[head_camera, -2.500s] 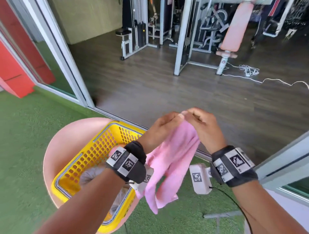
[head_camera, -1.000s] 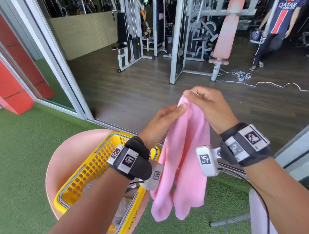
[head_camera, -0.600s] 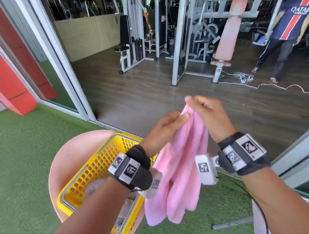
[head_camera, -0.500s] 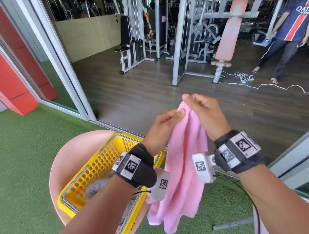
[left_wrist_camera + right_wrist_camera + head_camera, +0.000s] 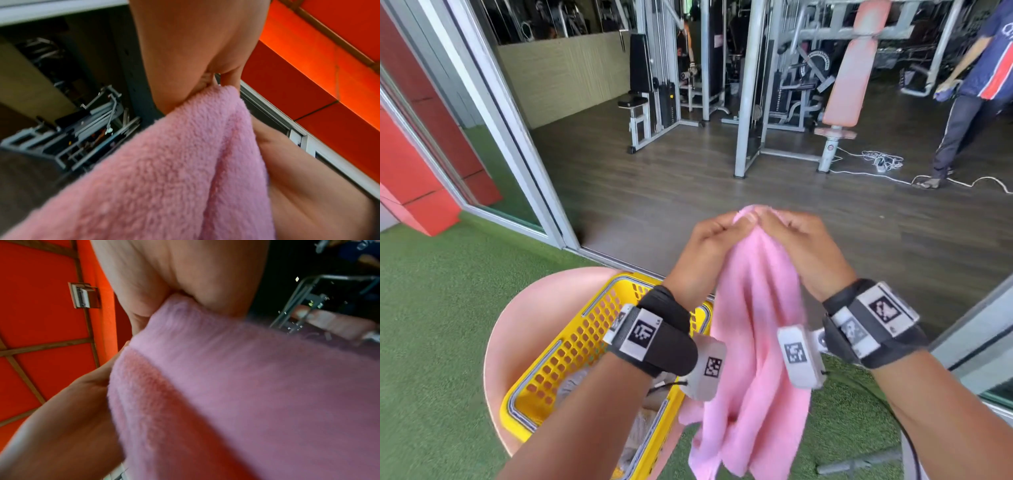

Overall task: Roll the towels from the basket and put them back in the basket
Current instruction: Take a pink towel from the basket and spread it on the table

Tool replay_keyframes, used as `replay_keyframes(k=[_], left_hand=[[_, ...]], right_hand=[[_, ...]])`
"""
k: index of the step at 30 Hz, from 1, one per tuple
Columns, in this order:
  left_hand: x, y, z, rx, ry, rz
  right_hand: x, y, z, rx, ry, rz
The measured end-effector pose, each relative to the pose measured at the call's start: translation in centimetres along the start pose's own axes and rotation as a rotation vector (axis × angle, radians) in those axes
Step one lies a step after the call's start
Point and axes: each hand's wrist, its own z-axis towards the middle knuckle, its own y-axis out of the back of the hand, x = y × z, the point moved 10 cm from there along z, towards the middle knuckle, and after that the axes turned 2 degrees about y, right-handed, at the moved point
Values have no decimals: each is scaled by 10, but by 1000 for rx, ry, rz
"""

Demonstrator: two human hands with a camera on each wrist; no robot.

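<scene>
Two hands are bunched together at the top of the pink towel (image 5: 755, 335), and the whole cloth is being held in mid-air just beside the yellow basket (image 5: 571, 346), above its near-right corner. The left hand (image 5: 709, 260) is seen with fingers (image 5: 726, 224) clenched on the upper edge; the right hand (image 5: 801, 253) is likewise curled onto that same edge, thumb against thumb.

Risk is judged to sit in that narrow pinch. With so little cloth gripped, a slip could be caused by the towel's own weight, and it would be dropped onto the green turf (image 5: 438, 325) beside the basket rather than into it. A lopsided roll could also be produced, since the hanging layers are uneven and nothing flat is available beneath them.

Fluffy, soft pile is shown in both wrist views. Long lengthwise folds are draped down from the pinch, the lower hem hanging ragged below the basket's rim. Pale cloth is glimpsed inside the basket, which is rested on a round pink counter (image 5: 524, 308).
</scene>
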Motion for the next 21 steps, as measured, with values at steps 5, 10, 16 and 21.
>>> replay_keyframes(k=[5, 10, 16, 21], left_hand=[[-12, 32, 1, -113, -97, 85], [26, -7, -9, 125, 65, 158], [-34, 45, 3, -227, -162, 50], [-18, 19, -4, -43, -52, 176]], right_hand=[[-43, -16, -31, 228, -199, -216], [23, 20, 3, -23, 78, -158], [-11, -16, -13, 129, -32, -152], [22, -3, -3, 34, 53, -185]])
